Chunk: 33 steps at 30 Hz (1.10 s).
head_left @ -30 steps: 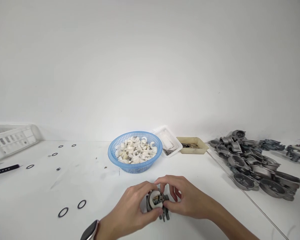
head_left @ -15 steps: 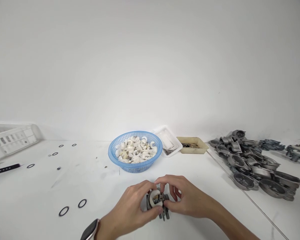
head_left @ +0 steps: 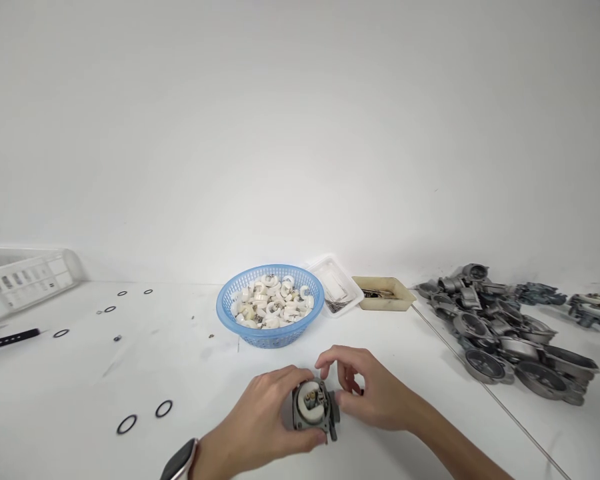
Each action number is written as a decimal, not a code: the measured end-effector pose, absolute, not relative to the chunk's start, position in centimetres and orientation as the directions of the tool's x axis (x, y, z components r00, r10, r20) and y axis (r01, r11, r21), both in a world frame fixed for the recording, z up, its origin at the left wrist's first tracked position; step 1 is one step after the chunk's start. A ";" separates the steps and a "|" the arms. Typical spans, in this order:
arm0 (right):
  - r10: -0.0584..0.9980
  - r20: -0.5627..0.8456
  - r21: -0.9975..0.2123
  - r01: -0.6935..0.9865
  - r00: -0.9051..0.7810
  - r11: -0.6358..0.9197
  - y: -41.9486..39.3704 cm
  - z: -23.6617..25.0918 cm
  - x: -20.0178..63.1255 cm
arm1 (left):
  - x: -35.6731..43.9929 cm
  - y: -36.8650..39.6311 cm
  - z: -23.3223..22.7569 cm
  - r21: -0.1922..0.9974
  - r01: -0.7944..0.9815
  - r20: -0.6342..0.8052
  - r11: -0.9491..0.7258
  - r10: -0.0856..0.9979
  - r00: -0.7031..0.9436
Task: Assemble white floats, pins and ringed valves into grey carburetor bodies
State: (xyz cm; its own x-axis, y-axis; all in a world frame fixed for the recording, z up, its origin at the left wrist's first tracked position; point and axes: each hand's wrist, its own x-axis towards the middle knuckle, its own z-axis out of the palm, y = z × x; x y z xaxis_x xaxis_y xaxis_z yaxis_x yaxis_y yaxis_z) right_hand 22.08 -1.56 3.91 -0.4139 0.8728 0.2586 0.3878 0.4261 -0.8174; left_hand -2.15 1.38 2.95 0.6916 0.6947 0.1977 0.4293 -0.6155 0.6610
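Observation:
My left hand [head_left: 267,415] grips a grey metal carburetor body [head_left: 297,419] low in the middle of the view, thumb on the near side and fingers on the far side. Its open face is turned up. A white C-shaped float [head_left: 305,407] sits inside, around small brass parts. Just to the right is my right hand [head_left: 367,392], its fingers bent and its thumb apart from the index finger. The thumb tip is close to the carburetor's right edge; whether it touches, I cannot tell. Nothing shows between these fingers.
A blue basket [head_left: 270,340] of white floats stands behind my hands. Beside it are a white plastic tray [head_left: 347,293] with thin metal pins and a beige tray [head_left: 390,303]. Carburetor bodies [head_left: 505,340] are piled at right. Black rings [head_left: 127,424] and a black strap [head_left: 10,340] lie at left.
My right hand has drawn back slightly from the carburetor, its thumb leaving the float area. The carburetor has turned a little in my left hand, showing more of its face.

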 end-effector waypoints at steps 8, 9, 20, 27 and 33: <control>0.854 0.273 -0.762 0.442 -0.443 0.473 -2.2 3.8 20.4 | -1.7 1.0 3.9 0.600 0.501 0.157 -0.623 0.706 0.690; 0.860 0.266 -0.766 0.446 -0.436 0.463 -2.2 3.7 20.4 | -1.7 0.9 4.0 0.598 0.497 0.167 -0.629 0.704 0.690; 0.893 0.239 -0.815 0.422 -0.382 0.398 -2.3 3.5 20.1 | -1.8 1.4 3.6 0.615 0.473 0.153 -0.631 0.684 0.713; 0.912 0.173 -0.869 0.379 -0.372 0.320 -2.4 3.5 20.1 | -1.9 1.4 3.7 0.634 0.470 0.138 -0.615 0.687 0.713; 0.905 0.182 -0.866 0.374 -0.384 0.332 -2.4 3.5 20.3 | -1.9 1.4 3.6 0.646 0.455 0.136 -0.613 0.678 0.722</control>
